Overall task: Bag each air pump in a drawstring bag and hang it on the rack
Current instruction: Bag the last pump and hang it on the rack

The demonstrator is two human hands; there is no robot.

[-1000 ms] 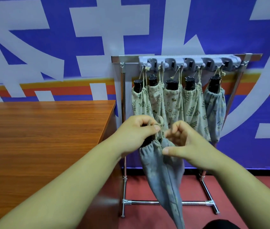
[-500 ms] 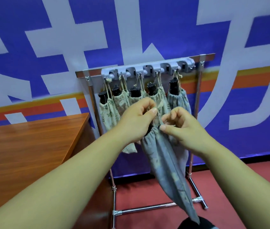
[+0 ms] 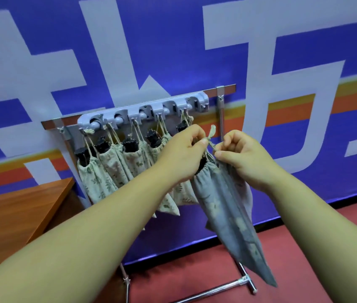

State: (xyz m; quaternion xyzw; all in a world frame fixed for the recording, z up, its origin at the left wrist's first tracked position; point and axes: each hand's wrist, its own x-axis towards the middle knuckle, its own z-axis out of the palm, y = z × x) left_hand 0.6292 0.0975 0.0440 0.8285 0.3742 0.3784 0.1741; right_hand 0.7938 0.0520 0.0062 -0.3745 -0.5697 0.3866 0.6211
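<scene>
Well, the left hand (image 3: 184, 154) and the right hand (image 3: 246, 162) were both up in front of the rack (image 3: 220, 110). Each grip was pressed together on the thin, rough string (image 3: 212, 133) of a grey bag (image 3: 227, 211). The left finger and thumb pinched it just under its frayed knot. The right ones pinched it a little lower, beside the bag's mouth.

The grey bag was soft cloth with faint leaves on it. It was long and pointy at the bottom and bunched up tight at the top. It hung in the air from the two hands, just under the hooks, and was on no hook yet. The air pump (image 3: 202, 166) was inside it. Only a small dark bit showed at the mouth, next to the left hand.

The rack was shiny metal tubes with a smooth grey plastic hook strip (image 3: 142, 110) along the top. Pale leafy bags (image 3: 99, 180) hung there in a row, side by side, with bumpy black pump tops (image 3: 129, 145) poking out. The last bag in the row was mostly behind the hands.

One rack leg was hidden by the left arm. The brown wooden bench (image 3: 9, 215) was cut off at the left edge. The edges of things looked a bit blurry.
</scene>
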